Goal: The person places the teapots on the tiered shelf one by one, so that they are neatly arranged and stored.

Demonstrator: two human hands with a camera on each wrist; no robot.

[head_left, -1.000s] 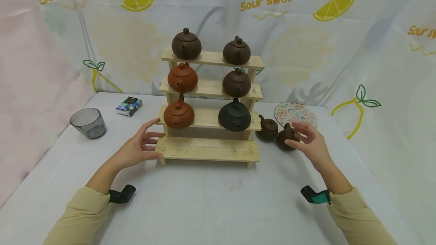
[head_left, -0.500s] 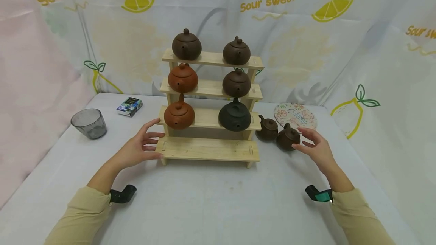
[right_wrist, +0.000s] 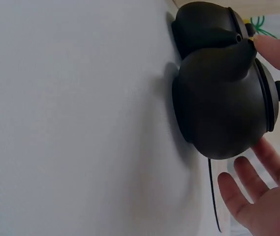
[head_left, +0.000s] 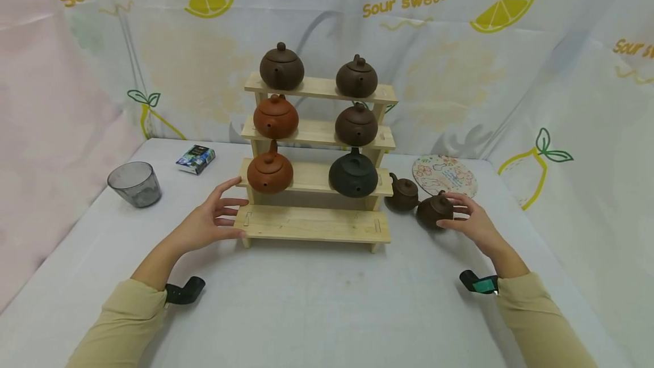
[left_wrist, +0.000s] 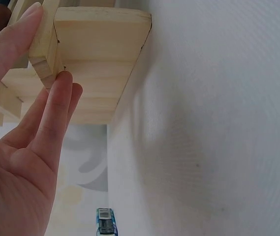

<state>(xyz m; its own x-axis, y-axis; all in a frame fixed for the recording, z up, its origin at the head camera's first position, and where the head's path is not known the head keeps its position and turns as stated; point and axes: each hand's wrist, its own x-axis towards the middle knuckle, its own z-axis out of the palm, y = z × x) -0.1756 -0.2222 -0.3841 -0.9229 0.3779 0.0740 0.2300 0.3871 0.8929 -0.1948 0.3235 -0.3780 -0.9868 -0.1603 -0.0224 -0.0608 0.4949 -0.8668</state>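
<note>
A stepped wooden rack [head_left: 311, 223] holds several teapots: dark brown above, with a reddish-brown teapot [head_left: 269, 172] and a black teapot [head_left: 353, 174] on the third step. My left hand [head_left: 196, 226] grips the rack's left end; the left wrist view has a board end [left_wrist: 46, 59] between thumb and fingers. At the right, my right hand [head_left: 477, 223] holds a small dark brown teapot [head_left: 433, 212] on the table by its right side. Its thumb [right_wrist: 277, 51] is at the spout, with fingers around the lid side and body. Beside it stands a second brown teapot [head_left: 402, 196].
A grey glass cup [head_left: 135, 185] and a small patterned box [head_left: 196, 159] are on the white table [head_left: 306, 305] at the left. A round floral mat [head_left: 444, 175] lies behind the two loose teapots. A printed curtain [head_left: 449, 72] hangs at the back.
My right hand first drew back slightly from the small brown teapot, then closed in around its right side. The teapot's handle has turned to the right. My left hand stays on the rack.
</note>
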